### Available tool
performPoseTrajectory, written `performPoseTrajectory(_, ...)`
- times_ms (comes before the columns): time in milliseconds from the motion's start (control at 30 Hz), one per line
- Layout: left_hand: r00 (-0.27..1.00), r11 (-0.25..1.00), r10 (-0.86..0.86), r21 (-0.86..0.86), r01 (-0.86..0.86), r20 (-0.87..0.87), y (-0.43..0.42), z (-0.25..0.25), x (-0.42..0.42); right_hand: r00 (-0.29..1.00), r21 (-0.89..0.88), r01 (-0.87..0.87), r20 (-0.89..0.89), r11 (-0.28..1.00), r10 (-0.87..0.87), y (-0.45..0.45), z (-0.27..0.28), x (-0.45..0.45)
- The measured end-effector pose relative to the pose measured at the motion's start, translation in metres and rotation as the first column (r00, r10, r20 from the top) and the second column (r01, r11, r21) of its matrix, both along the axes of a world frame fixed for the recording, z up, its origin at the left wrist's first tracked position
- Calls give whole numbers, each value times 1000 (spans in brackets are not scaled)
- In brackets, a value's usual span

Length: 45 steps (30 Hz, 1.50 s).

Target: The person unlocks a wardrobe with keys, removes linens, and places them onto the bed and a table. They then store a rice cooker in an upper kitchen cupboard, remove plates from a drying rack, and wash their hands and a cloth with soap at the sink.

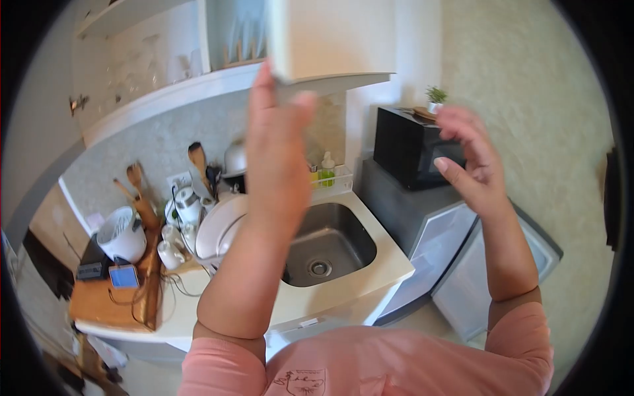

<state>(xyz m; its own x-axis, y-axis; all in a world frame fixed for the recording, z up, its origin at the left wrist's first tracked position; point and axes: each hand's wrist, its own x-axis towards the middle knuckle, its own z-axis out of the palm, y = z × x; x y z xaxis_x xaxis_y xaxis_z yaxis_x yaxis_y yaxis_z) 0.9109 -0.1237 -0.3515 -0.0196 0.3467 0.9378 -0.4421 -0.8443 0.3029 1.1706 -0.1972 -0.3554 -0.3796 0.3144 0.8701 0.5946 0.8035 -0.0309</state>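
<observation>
My left hand [281,152] is raised to the lower free corner of a white cabinet door [340,39]. Its index finger lies along the door's edge and the thumb is apart in front, both somewhat blurred; the hand appears to grip the corner. Behind that edge, plates [241,36] stand upright in a rack inside the cabinet. My right hand [472,158] hangs in the air in front of the black microwave [409,148], empty, fingers loosely curled and thumb apart.
Below is a steel sink [323,247] in a white counter [389,264]. Left of it stand a large plate [218,231], white mugs [170,254] and a white pot-like appliance [122,234]. An open fridge door [489,270] juts out at right. Another cabinet door [39,152] stands open at left.
</observation>
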Motion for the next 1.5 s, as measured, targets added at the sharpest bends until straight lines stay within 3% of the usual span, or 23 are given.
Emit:
performPoseTrajectory(67, 976, 978, -209, -6, 209, -57, -35, -3, 27, 1000, 63, 9, -16, 998, -8, 23, 18, -2)
performPoseTrajectory(100, 987, 982, -64, 164, 88, -147, -35, -10, 37, 992, 208, -80, -81, 975, 99, 38, 26, -3)
performPoseTrajectory(133, 980, 939, 84, 342, -16, -182, -34, -17, 46, 972, 175, -164, -140, 971, 190, 45, 23, 6)
performPoseTrajectory(200, 946, 866, 59, 488, 111, -319, -34, -33, 71, 893, 138, -340, -263, 930, 365, 59, 18, 25)
performPoseTrajectory(267, 828, 866, -49, 389, 313, -558, -34, -63, 83, 855, 262, 83, -514, 961, 67, 78, 11, 65)
performPoseTrajectory(300, 720, 875, 26, 364, 319, -694, -29, -80, 80, 828, 385, 276, -561, 880, -14, 86, 14, 90)
performPoseTrajectory(367, 526, 908, 122, 308, 282, -842, -6, -116, 72, 679, 524, 201, -684, 827, 268, 92, 21, 107)
performPoseTrajectory(400, 486, 940, 124, 259, 222, -865, 7, -132, 64, 448, 598, -58, -700, 800, 556, 86, 28, 106)
performPoseTrajectory(533, 396, 992, -69, -105, -72, -916, 36, -180, 15, 553, 457, -222, -669, 862, 497, 79, 28, 226)
performPoseTrajectory(600, 513, 934, -181, -310, -177, -839, 41, -199, -8, 556, 383, -260, -691, 886, 462, 78, 26, 244)
performPoseTrajectory(733, 577, 875, -118, -359, -325, -809, 45, -211, -41, 183, 490, -374, -793, 788, 580, 71, 19, 241)
performPoseTrajectory(767, 610, 870, -82, -355, -343, -788, 48, -213, -49, 210, 482, -344, -797, 806, 567, 72, 16, 245)
performPoseTrajectory(833, 625, 861, -12, -326, -391, -781, 56, -211, -70, 722, 405, -283, -507, 869, 471, 96, 9, 207)
performPoseTrajectory(967, 573, 785, 284, -157, -600, -768, 74, -200, -136, 614, 273, -256, -695, 927, 374, 119, -66, 245)
performPoseTrajectory(1000, 482, 713, 422, -47, -699, -768, 82, -200, -162, 590, 244, -252, -728, 937, 348, 124, -86, 235)
performPoseTrajectory(1067, 329, 515, 581, 23, -857, -745, 104, -205, -225, 566, 84, 83, -824, 993, 23, 130, -131, 172)
performPoseTrajectory(1100, 309, 419, 576, -50, -906, -757, 117, -204, -263, 563, 79, 89, -826, 993, 15, 129, -147, 155)
performPoseTrajectory(1133, 289, 317, 569, -119, -941, -770, 132, -202, -304, 436, -57, 89, -895, 994, -90, 127, -162, 139)
performPoseTrajectory(1167, 162, 222, 595, -33, -975, -787, 143, -199, -348, 299, -190, 71, -932, 979, -203, 122, -173, 124)
performPoseTrajectory(1200, 33, 125, 608, 55, -991, -793, 155, -198, -395, 293, -197, 82, -932, 977, -212, 119, -182, 113)
performPoseTrajectory(1267, -444, -120, 480, 445, -888, -757, 176, -210, -504, 314, -357, 61, -880, 932, -358, 112, -194, 94)
performPoseTrajectory(1333, -562, -163, 179, 539, -826, -807, 175, -197, -551, 310, -408, 120, -851, 905, -425, 105, -192, 67)
performPoseTrajectory(1500, -514, 71, 67, 518, -852, -855, 188, -212, -634, 398, -488, 247, -737, 837, -546, 89, -204, 8)
